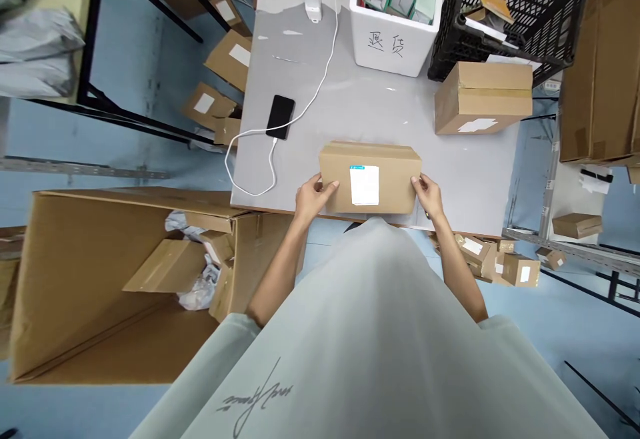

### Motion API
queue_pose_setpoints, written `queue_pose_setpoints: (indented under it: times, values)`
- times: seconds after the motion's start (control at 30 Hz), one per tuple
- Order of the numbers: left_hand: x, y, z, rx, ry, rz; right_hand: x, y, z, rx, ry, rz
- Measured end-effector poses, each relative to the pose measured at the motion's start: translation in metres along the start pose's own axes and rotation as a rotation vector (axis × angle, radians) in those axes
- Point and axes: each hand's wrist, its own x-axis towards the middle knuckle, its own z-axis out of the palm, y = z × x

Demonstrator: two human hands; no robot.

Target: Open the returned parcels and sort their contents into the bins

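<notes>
A brown cardboard box (395,182) sits at the front edge of the grey table, its long side facing me. On that side is a white shipping label (365,185) with a blue strip along its top. My left hand (316,195) grips the box's left end, thumb on the front face and fingers behind the edge. At the opposite end my right hand (427,193) holds it the same way, thumb on the face near the corner. Something small and dark shows under the right hand, too small to name.
On the table (330,112) lie a phone (281,117) and its white cable. Behind stand a white bin (395,45) of green boxes, a black crate (545,19) and another carton (483,100). A large open carton (100,259) stands left; small boxes (520,269) lie below right.
</notes>
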Motion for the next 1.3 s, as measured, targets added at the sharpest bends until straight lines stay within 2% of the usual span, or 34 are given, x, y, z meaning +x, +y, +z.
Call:
queue_pose_setpoints:
  times: [0.2,0.37,0.5,0.63,0.7,0.8,0.87,0.97,1.13,1.3]
  values:
    - [0.024,0.011,0.019,0.088,0.112,-0.089,0.043,0.006,0.011,-0.096,0.047,0.011]
    - [0.042,0.001,0.029,-0.118,0.085,-0.047,0.056,0.008,0.022,0.005,0.051,0.03]
    - [0.035,-0.014,0.026,-0.263,-0.035,-0.07,0.042,0.02,0.018,0.139,0.012,0.059]
    - [0.011,-0.03,0.024,-0.35,-0.121,-0.162,0.011,0.043,0.012,0.198,-0.019,0.174]
    - [0.0,-0.035,0.028,-0.372,-0.166,-0.164,-0.003,0.051,0.013,0.206,-0.058,0.217]
    - [-0.009,-0.036,0.036,-0.36,-0.204,-0.156,-0.016,0.055,0.023,0.192,-0.136,0.172]
    - [-0.01,-0.033,0.04,-0.341,-0.167,-0.171,-0.019,0.052,0.03,0.167,-0.142,0.119]
    - [-0.009,-0.027,0.038,-0.321,-0.108,-0.127,-0.021,0.043,0.032,0.159,-0.066,0.07]
    - [-0.012,-0.007,0.018,-0.257,-0.033,0.044,-0.02,0.023,0.005,0.054,0.092,-0.023]
    - [-0.01,0.016,0.01,-0.238,0.098,0.093,-0.015,0.011,-0.018,-0.102,0.106,-0.071]
